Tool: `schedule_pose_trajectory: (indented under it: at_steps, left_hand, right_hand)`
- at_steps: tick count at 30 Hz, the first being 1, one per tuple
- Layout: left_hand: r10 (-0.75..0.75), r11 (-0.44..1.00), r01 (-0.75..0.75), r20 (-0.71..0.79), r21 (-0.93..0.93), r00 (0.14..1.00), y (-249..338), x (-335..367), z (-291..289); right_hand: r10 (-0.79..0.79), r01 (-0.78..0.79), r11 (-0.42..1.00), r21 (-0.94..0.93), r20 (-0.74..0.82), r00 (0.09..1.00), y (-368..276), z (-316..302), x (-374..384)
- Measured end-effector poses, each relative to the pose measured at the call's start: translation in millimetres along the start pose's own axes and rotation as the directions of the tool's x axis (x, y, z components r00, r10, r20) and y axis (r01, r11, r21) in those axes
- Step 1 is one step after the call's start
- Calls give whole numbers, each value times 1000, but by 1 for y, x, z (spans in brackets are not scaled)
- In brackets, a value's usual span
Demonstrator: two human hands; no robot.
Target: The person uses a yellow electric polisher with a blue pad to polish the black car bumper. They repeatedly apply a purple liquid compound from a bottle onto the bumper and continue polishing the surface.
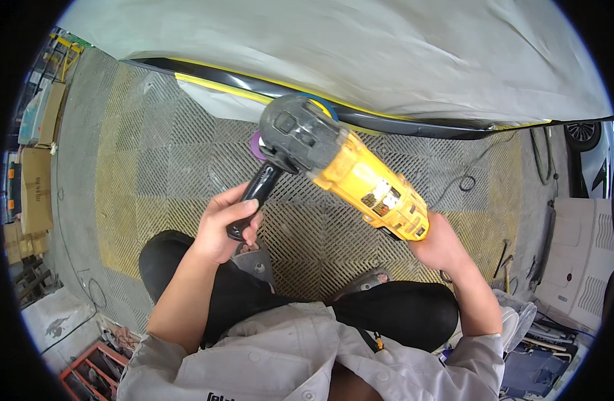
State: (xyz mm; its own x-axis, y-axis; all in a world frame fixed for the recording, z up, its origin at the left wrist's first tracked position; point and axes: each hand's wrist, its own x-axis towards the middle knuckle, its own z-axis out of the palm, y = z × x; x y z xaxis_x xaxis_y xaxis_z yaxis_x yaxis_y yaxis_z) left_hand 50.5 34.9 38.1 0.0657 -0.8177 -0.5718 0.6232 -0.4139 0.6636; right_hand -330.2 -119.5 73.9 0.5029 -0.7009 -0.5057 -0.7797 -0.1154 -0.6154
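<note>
Left hand (pixel 223 224): I see it clamped around the black side handle (pixel 253 194), fingers wrapped tight.
Right hand (pixel 440 244): closed on the rear of the yellow polisher (pixel 367 187), under its body.
Polisher: held above my knees, head tilted up-left, purple pad (pixel 256 145) just peeking behind it.
Floor grating (pixel 160 174): grey and yellow tiles below.
Beyond: black sill with yellow masking tape (pixel 253 85), white cover sheet (pixel 360 47) above.

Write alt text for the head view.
A crouching person holds a yellow polisher in both hands: left hand on the black side handle, right hand at the rear. Its head points at a car's black sill, masked with white sheeting, above a grated floor.
</note>
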Motion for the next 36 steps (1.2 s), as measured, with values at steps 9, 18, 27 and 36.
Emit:
schedule_pose_trajectory:
  at_steps: [9,18,27,36]
  left_hand:
    - [88,992,-93,-66,-88,994,15,2,-36]
    - [-55,998,54,95,17,994,-16,11,8]
    - [-81,993,60,221,98,972,-55,27,50]
    - [-48,987,2,280,163,959,-81,38,107]
  right_hand:
    - [-60,58,996,-65,-31,998,-37,3,21]
    - [51,-48,998,28,-134,990,20,2,-35]
    - [90,-71,993,99,-205,975,79,0,-71]
    - [54,-22,990,138,-229,972,135,-12,-97]
